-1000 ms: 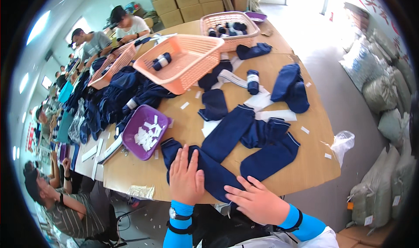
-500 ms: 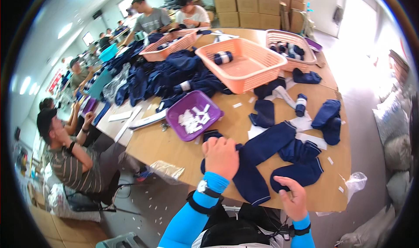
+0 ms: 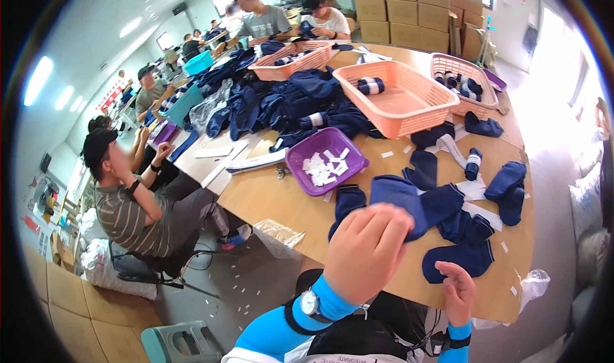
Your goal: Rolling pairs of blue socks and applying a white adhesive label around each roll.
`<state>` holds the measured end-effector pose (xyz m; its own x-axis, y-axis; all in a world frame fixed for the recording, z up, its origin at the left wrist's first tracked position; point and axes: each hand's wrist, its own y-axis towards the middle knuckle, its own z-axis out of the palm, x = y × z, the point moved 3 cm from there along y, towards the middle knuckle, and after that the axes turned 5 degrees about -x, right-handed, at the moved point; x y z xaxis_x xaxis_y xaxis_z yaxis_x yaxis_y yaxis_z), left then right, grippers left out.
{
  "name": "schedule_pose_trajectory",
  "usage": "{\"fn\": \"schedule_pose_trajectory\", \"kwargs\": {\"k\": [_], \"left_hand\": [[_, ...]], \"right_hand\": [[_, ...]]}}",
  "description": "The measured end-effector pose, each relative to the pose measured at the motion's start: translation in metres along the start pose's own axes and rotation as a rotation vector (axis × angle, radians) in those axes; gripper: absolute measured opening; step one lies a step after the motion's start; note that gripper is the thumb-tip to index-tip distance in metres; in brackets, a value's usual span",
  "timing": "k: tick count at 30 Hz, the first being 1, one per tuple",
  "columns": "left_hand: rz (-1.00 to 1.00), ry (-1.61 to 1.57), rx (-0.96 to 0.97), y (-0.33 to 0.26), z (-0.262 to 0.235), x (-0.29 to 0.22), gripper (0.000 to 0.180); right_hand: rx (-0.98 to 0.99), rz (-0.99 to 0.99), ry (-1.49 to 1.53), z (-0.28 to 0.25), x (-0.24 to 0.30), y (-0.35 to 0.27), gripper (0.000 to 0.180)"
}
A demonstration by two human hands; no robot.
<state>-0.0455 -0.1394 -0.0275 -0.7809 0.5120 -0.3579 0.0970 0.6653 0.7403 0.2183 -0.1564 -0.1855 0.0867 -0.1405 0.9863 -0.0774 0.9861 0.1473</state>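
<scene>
My left hand is raised over the near table edge, its fingers closed on a navy sock. That sock looks stretched and lighter blue, and the fingers hide its near end. My right hand is held at the table edge with fingers apart and nothing in it. Just beyond it lies another navy sock. More loose socks are spread on the right part of the table, with a rolled, banded pair among them. A purple basin of small white labels stands beyond my left hand.
Peach baskets stand at the back, one holding a rolled sock pair. A heap of navy socks covers the table's far left. A seated person is at the left, others work at the far side. A stool stands lower left.
My left hand has come up and closer, lifting the sock off the table. My right hand stays near the table edge. The view has shifted, so the table appears further right.
</scene>
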Motion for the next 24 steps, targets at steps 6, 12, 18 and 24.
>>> {"fn": "schedule_pose_trajectory", "kwargs": {"k": [6, 12, 18, 24], "left_hand": [[-0.157, -0.051, 0.376, -0.104, 0.034, 0.025, 0.033], [-0.157, -0.008, 0.226, -0.072, 0.030, 0.040, 0.030], [-0.271, 0.178, 0.373, -0.020, 0.096, 0.100, 0.050], [-0.136, 0.087, 0.351, -0.086, 0.101, 0.081, 0.080]], "right_hand": [[0.049, -0.016, -0.005, 0.007, -0.004, 0.004, 0.036], [0.074, 0.015, -0.194, 0.014, 0.002, 0.009, 0.038], [-0.008, 0.004, -0.228, -0.008, -0.019, -0.001, 0.029], [0.033, -0.030, -0.180, -0.017, -0.040, -0.003, 0.028]]}}
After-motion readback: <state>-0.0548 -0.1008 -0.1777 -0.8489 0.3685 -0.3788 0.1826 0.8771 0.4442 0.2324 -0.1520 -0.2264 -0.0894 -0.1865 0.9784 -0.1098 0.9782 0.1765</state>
